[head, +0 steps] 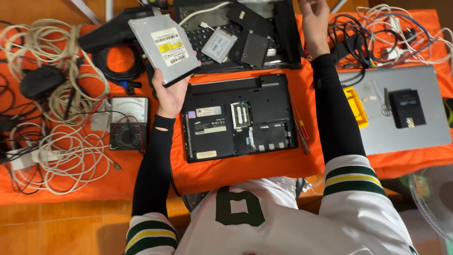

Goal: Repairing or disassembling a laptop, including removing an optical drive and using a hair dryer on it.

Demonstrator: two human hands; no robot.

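Left hand [171, 94] clenched around a grey optical drive [164, 43], raised. Just right of the grip: black upturned laptop [238, 118]. Left of it: analog multimeter [128, 123]. Right hand [314, 21] far up, fingers cropped, grip cannot be told.

The picture is bright and even, with soft light that seems to come from above, so the wide orange cloth [245, 170] glows and shadows under things stay small and faint. The flat silver metal drive with a yellow and white sticker [165, 47] shines a little, and so does the smooth grey closed laptop lid [424, 132], but nothing is washed out. Most things look sharp; the round white fan grille [436, 198] in the corner is pale and hazy, and the tangled white cords [47, 94] bend a bit at the left edge.
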